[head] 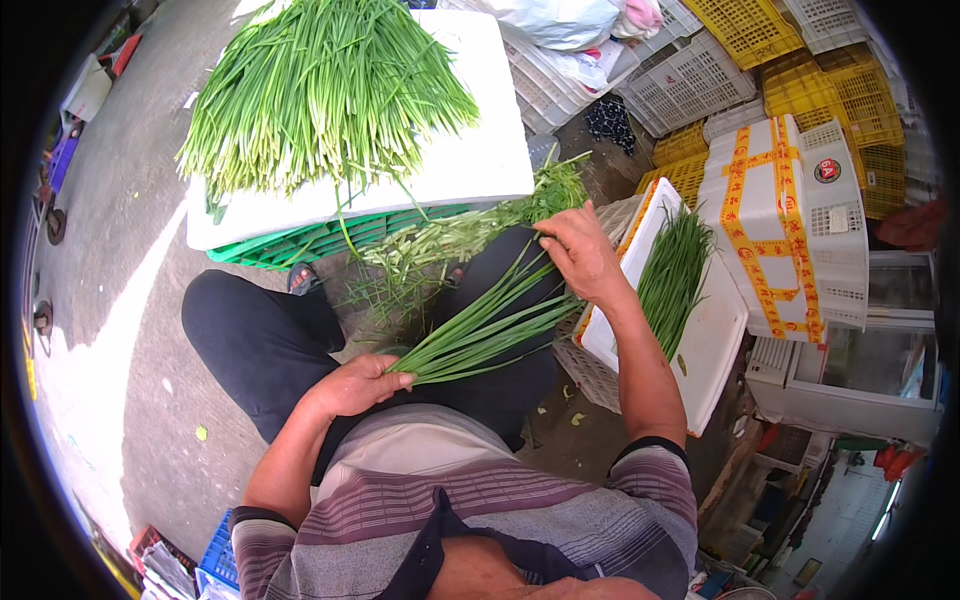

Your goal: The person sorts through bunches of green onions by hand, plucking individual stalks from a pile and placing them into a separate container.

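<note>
My left hand point(365, 384) is closed around one end of a loose bunch of garlic chives point(480, 319). The long green blades fan out over my right thigh, towards the upper right. Above their far ends is my right hand point(581, 251), thumb and fingers drawn close together; whether a thin blade is pinched there cannot be made out. A large pile of chives point(330, 97), pale ends facing me, lies on a white foam board point(480, 169) in front. To my right, more chives point(671, 277) lie in a white foam box point(600, 337).
Green plastic crates point(300, 240) support the foam board. Plant trimmings point(427, 240) are heaped between it and my knees. A taped foam box point(757, 225) stands at the right, with yellow crates point(847, 97) and grey-white crates point(686, 82) stacked behind. A blue crate point(219, 551) is at lower left.
</note>
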`<state>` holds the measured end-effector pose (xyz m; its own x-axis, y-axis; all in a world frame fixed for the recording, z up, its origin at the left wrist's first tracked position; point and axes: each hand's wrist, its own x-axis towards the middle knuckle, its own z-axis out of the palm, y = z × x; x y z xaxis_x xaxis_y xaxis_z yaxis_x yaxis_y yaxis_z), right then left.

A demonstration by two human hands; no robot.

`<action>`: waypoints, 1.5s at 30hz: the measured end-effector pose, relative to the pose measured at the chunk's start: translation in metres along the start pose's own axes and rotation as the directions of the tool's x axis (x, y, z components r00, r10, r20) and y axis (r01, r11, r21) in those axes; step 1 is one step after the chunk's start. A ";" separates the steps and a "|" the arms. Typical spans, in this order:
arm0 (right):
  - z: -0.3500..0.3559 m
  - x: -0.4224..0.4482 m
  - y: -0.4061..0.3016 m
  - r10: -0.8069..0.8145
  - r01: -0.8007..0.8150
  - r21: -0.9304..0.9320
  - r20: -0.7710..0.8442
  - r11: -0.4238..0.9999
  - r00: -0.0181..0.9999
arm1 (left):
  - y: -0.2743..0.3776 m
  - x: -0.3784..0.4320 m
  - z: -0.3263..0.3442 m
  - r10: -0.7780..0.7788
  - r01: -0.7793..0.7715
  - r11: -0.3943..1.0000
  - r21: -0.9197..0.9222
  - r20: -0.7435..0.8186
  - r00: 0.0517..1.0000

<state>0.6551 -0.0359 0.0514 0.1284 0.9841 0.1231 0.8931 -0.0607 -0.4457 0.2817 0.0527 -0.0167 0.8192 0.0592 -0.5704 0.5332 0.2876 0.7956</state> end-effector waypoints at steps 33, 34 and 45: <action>-0.016 -0.033 0.052 0.427 -0.392 0.213 -0.156 0.895 0.891 | -0.003 -0.007 0.001 -0.062 0.051 0.980 -0.191 -0.051 0.997; -0.014 -0.034 0.049 0.303 -0.271 0.180 -0.180 0.945 0.936 | -0.002 -0.007 0.001 -0.056 0.045 0.981 -0.191 -0.051 0.997; 0.007 -0.037 0.049 0.237 -0.233 0.053 -0.078 0.971 0.968 | -0.007 -0.007 0.000 -0.071 0.058 0.976 -0.209 -0.059 0.996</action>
<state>0.6914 -0.0741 0.0192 0.3697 0.9255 0.0830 0.8145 -0.2797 -0.5083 0.2721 0.0506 -0.0181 0.7652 0.0946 -0.6368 0.5236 0.4840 0.7011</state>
